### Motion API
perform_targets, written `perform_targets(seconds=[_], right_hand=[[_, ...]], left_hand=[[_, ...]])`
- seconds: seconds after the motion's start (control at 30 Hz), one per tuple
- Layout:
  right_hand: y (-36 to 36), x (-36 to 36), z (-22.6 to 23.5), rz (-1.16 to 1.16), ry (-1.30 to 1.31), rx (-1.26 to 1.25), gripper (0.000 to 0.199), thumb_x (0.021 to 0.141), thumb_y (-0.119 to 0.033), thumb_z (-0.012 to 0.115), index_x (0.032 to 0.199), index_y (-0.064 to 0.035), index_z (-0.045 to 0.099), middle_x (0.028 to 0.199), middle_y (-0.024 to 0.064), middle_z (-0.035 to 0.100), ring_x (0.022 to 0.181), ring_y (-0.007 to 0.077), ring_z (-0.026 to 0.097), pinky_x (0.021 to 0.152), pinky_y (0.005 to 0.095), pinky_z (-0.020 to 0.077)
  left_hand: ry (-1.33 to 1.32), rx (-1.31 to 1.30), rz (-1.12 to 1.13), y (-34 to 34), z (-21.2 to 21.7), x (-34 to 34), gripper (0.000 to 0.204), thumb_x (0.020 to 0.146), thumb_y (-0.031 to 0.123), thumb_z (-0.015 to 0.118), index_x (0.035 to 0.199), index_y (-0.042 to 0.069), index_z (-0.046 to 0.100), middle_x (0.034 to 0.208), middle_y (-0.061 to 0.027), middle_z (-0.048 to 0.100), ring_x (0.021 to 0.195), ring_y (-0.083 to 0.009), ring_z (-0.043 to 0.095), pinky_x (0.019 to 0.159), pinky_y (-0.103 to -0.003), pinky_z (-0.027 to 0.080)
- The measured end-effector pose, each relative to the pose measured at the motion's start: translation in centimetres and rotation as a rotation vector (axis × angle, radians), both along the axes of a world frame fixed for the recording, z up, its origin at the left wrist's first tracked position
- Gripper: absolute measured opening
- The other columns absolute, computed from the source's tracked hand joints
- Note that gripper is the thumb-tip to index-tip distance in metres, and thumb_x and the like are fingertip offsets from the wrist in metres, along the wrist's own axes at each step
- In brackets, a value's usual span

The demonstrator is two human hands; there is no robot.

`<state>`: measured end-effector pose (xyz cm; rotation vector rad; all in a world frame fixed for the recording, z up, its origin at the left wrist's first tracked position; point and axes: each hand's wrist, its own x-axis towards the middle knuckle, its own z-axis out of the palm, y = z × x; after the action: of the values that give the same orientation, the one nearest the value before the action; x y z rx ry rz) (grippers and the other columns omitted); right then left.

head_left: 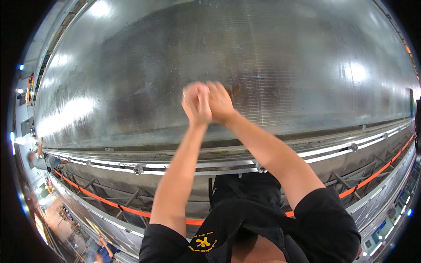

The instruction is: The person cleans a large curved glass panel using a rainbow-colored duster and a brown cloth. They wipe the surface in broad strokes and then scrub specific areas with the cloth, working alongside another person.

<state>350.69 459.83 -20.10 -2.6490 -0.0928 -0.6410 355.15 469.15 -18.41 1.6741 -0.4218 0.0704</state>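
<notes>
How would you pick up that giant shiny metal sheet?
Probably by its near long edge, coming from the person's side. The metal sheet is flat, smooth and very wide, so the middle offers nothing to hook onto, while that edge lies exposed above the rail.

Black short-sleeved shirt (267, 228) — small yellow emblem (202, 242) — bare forearms.

Metal sheet (131, 87): shiny, fine-ribbed, w/ glare. Shirt (245, 219): black matt cloth.
</notes>
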Motion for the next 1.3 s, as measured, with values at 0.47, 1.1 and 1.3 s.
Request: perform_targets(seconds=[0.47, 1.1, 1.3], right_hand=[[-17.8, 13.3, 2.8, -0.149, 0.321, 0.172, 0.035, 0.087, -0.034, 0.067, 0.114, -0.0106, 0.066, 0.118, 0.011, 0.069, 0.116, 0.028, 0.063, 0.098, 0.0423, 0.0459], [-8.2, -15.4, 2.5, -0.111, 0.254, 0.105, 0.026, 0.087, -0.029, 0.067, 0.107, -0.0128, 0.066, 0.107, 0.007, 0.067, 0.102, 0.0279, 0.06, 0.091, 0.043, 0.044], [-13.7, -6.4, 2.1, -0.133, 0.22, 0.297, 0.027, 0.083, -0.029, 0.071, 0.103, -0.0126, 0.065, 0.104, 0.0063, 0.068, 0.101, 0.0287, 0.062, 0.09, 0.0435, 0.0458]], left_hand=[[0.008, 0.17, -0.139, -18.5, 1.3, 14.9, 0.031, 0.093, 0.033, 0.061, 0.084, 0.007, 0.075, 0.082, -0.0155, 0.074, 0.078, -0.0342, 0.072, 0.074, -0.044, 0.056], [-0.15, 0.189, -0.164, -8.5, 3.3, -13.0, 0.007, 0.09, 0.011, 0.067, 0.083, 0.007, 0.066, 0.092, -0.0098, 0.071, 0.086, -0.0276, 0.065, 0.08, -0.04, 0.051], [-0.138, 0.193, -0.145, -14.0, 2.4, -4.6, 0.014, 0.088, 0.02, 0.067, 0.08, 0.01, 0.065, 0.091, -0.0082, 0.072, 0.084, -0.031, 0.064, 0.073, -0.042, 0.053]])
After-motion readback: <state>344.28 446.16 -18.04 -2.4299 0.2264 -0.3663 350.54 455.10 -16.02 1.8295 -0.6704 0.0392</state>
